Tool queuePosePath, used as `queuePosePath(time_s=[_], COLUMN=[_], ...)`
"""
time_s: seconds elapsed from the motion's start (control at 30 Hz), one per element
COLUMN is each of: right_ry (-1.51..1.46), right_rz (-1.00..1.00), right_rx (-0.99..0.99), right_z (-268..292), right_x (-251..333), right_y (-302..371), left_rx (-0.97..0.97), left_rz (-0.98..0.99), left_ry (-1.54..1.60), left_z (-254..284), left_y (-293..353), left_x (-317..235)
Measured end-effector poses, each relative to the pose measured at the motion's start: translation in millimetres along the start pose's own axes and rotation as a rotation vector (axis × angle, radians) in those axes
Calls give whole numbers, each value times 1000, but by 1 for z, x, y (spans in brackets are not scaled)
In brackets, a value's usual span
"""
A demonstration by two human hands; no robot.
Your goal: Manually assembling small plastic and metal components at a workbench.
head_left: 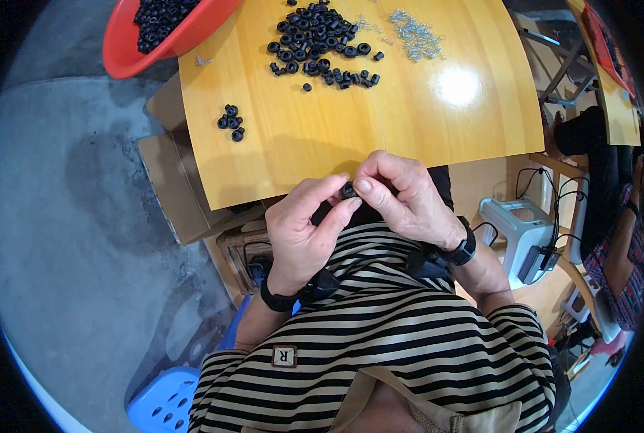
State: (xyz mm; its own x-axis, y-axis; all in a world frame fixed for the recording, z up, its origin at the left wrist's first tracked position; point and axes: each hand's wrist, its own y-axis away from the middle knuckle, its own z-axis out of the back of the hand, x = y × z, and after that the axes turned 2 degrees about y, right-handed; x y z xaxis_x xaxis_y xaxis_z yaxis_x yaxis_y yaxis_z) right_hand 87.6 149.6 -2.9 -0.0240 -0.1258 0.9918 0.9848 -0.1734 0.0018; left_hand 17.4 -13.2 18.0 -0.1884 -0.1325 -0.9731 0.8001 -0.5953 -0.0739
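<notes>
Over the table's near edge, my two hands meet at one small round black plastic part (348, 190). My left hand (309, 224) pinches it between thumb and fingertips. From the other side my right hand (401, 195) has its thumb and bent index finger closed against the same part. The fingers cover much of it. Beyond my hands, a large pile of similar black parts (315, 36) lies on the wooden table (300, 144). A smaller cluster of black parts (230, 123) rests near the table's left edge. Small shiny metal pieces (416, 35), seemingly springs, are heaped right of the pile.
A red basin (127, 58) holding more black parts overlaps the table's far left corner. Cardboard boxes (167, 173) stand below the left edge. A white stool (520, 231) with black cables is at right; a blue stool (163, 393) is at lower left. Another person (614, 238) sits at far right.
</notes>
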Motion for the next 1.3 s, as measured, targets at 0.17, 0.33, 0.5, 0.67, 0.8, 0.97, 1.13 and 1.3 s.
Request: queuePosePath(time_s=[0.17,0.33,0.5,0.67,0.8,0.97,1.13,1.3], right_ry=[110,89,-204,-273,-116,-61,-7,-54], right_rz=[70,113,-168,-363,-216,-117,-46,-94], right_rx=[4,-68,31,234,258,135,92,84], right_z=[1,0,3,11,8,-2,-4,-3], right_x=[1,-2,3,9,-3,-3,-4,-4], right_y=[-1,2,3,-6,-5,-1,-2,-1], left_rx=[27,56,0,34,77,59,66,57], left_rz=[33,32,-48,-271,-298,-315,-334,-255], left_ry=[-87,-111,-185,-316,-314,-386,-368,-338], left_z=[1,-1,1,3,2,1,1,0], left_y=[1,2,-2,-2,-2,-4,-4,-3], left_x=[-1,-4,2,4,6,2,2,2])
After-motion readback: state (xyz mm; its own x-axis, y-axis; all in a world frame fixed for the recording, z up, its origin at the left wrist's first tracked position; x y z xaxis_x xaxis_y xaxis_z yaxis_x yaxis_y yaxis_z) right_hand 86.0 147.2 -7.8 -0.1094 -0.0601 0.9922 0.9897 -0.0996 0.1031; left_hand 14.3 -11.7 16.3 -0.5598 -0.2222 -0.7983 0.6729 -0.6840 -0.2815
